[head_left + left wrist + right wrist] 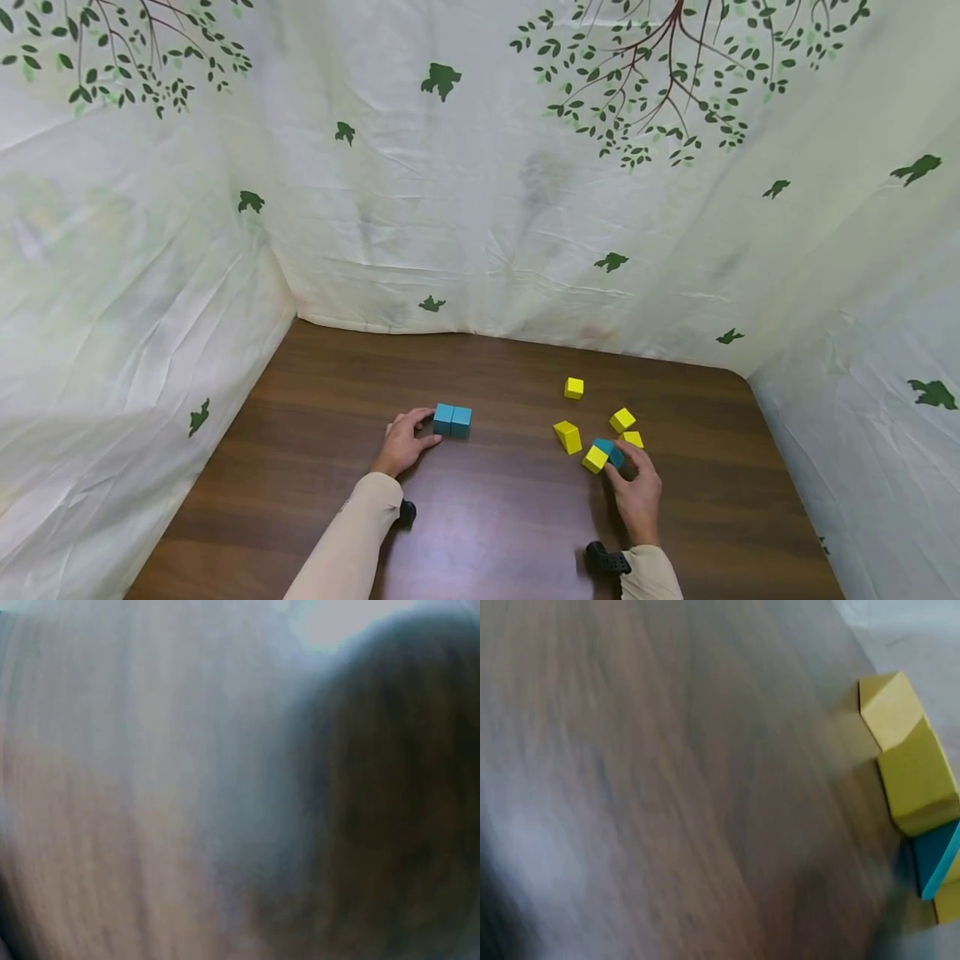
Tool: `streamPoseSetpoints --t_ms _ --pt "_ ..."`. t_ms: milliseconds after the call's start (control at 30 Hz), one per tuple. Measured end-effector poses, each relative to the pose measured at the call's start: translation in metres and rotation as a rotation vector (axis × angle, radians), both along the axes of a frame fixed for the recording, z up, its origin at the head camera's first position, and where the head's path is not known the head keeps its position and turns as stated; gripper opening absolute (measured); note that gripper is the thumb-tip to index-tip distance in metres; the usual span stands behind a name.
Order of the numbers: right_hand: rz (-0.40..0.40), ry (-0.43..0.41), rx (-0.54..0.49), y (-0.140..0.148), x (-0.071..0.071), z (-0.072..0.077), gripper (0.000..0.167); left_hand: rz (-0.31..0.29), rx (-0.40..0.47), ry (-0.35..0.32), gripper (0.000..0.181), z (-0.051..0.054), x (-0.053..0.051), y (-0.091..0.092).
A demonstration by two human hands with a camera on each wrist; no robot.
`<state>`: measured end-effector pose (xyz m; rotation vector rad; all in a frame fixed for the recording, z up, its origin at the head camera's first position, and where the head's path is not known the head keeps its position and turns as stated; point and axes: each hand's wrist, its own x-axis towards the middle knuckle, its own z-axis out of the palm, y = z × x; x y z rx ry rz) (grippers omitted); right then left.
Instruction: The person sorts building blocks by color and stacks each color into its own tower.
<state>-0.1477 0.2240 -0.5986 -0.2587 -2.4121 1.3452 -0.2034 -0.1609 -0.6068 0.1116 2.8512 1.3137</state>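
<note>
Two blue cubes stand side by side on the table in the head view. My left hand is at their left end, its fingertips and thumb close to the left cube's side, fingers relaxed. Toward the right, my right hand pinches a blue block between thumb and fingers, partly hidden by the hand. A yellow block sits against that block's left side. In the right wrist view a blue block shows at the right edge beside yellow blocks. The left wrist view is too blurred to make out the hand.
More yellow blocks lie nearby: one farther back, one to the left, one behind and one beside the right fingers. The brown wooden table is bordered by a pale leaf-patterned curtain.
</note>
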Motion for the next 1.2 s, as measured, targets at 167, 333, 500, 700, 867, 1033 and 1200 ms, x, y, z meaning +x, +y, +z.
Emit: streamPoseSetpoints --t_ms 167,333,500,700,867,1033,1200 --pt "0.001 -0.068 0.022 0.012 -0.002 -0.005 0.040 -0.013 -0.003 -0.003 0.046 -0.003 0.000 0.002" --pt "0.022 -0.113 0.022 0.016 -0.007 -0.008 0.043 -0.009 0.011 0.002 0.047 -0.003 0.000 0.002" --pt "0.046 -0.132 0.024 0.017 -0.013 -0.007 0.045 -0.006 0.010 0.018 0.047 -0.003 0.000 0.000" --pt "0.076 -0.150 0.074 0.021 -0.019 -0.008 0.044 -0.001 0.000 0.022 0.046 -0.002 0.000 -0.001" --pt "0.093 -0.173 0.117 0.025 -0.015 -0.009 0.043 -0.002 0.011 0.010 0.046 -0.003 0.000 0.000" --pt "0.090 -0.155 0.105 0.026 -0.012 -0.013 0.043 0.006 0.007 -0.003 0.047 -0.003 0.000 -0.001" --pt "0.069 -0.126 0.097 0.025 -0.010 -0.019 0.039 0.008 0.003 -0.001 0.047 -0.004 -0.001 -0.001"
